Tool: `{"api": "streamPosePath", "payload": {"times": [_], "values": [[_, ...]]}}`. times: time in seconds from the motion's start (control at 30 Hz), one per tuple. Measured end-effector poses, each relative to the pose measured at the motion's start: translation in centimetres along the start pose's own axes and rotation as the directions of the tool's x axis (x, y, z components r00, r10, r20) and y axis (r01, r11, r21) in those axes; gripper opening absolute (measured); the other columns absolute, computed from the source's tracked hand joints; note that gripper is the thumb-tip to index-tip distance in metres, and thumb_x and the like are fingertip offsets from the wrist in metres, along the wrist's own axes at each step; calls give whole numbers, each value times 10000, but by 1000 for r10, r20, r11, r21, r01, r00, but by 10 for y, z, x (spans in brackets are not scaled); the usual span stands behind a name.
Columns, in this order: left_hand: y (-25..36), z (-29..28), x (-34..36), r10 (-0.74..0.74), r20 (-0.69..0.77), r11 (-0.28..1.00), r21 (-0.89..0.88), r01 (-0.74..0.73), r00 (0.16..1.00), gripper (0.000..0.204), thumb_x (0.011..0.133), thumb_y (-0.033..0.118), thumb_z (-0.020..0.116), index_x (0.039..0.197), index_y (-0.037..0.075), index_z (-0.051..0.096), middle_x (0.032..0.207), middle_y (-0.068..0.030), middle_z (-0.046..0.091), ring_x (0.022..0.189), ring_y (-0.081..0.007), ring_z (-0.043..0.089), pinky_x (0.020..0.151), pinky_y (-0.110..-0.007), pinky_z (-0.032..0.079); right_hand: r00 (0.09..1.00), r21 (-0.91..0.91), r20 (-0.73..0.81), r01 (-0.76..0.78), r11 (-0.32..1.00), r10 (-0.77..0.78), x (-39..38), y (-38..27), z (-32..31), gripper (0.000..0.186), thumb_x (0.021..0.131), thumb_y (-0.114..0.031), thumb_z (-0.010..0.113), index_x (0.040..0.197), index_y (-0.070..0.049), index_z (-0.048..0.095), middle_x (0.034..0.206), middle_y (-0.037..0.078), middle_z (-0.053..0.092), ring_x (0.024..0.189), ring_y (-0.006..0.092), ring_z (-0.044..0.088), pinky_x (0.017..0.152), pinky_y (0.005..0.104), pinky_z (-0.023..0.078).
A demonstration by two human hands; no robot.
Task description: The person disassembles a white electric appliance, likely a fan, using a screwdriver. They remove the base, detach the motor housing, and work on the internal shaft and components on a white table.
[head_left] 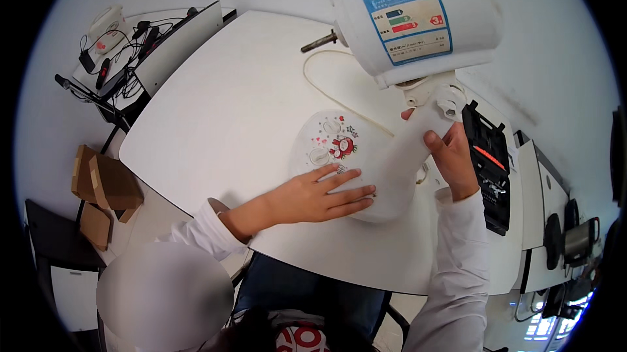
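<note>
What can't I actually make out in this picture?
Head view:
- Some fingers of the right hand: hidden behind the white neck.
- Part of the white base: covered by the left hand.
- Small metal pieces in the black case: too small to identify.
- Dark object, far right: cut off by the rounded edge.

The left sleeve [203, 230] is white and long, with a wide, loose cuff standing off the wrist; a grey blur hides its upper part. The right sleeve [452, 267], also white, is rumpled with soft creases along the forearm. The left hand [326, 196] and right hand [454, 159] are bare. The top [300, 337] carries a red patch with rounded white shapes. Dark blue trousers [307, 281] cover the lap
</note>
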State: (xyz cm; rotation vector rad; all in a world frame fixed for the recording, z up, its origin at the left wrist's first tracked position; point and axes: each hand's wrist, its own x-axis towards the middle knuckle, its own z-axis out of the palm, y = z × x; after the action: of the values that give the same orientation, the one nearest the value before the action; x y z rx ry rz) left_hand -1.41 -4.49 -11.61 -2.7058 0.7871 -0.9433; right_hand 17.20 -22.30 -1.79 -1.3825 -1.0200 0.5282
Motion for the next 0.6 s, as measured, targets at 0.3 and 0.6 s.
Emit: {"api": "streamPosePath", "payload": {"times": [0.3, 0.6], "values": [[-1, -2, 5, -16, -12, 996, 85, 17, 1000, 433, 831, 184, 549, 1263, 191, 510, 1364, 44, 471, 1204, -193, 490, 947, -361, 433, 989, -38, 44, 140, 989, -139, 14, -5, 4, 682, 858, -153, 649, 1383, -30, 230, 1234, 109, 512, 1145, 181, 509, 979, 318, 392], [-6, -7, 24, -269, -152, 955, -169, 243, 951, 640, 639, -24, 584, 1264, 99, 518, 1277, -32, 557, 1140, -244, 545, 895, -359, 478, 960, -354, 36, 273, 894, -279, 76, -20, 23, 638, 881, -385, 614, 1342, -14, 375, 1200, 119, 565, 1092, 192, 531, 939, 287, 406]]}}
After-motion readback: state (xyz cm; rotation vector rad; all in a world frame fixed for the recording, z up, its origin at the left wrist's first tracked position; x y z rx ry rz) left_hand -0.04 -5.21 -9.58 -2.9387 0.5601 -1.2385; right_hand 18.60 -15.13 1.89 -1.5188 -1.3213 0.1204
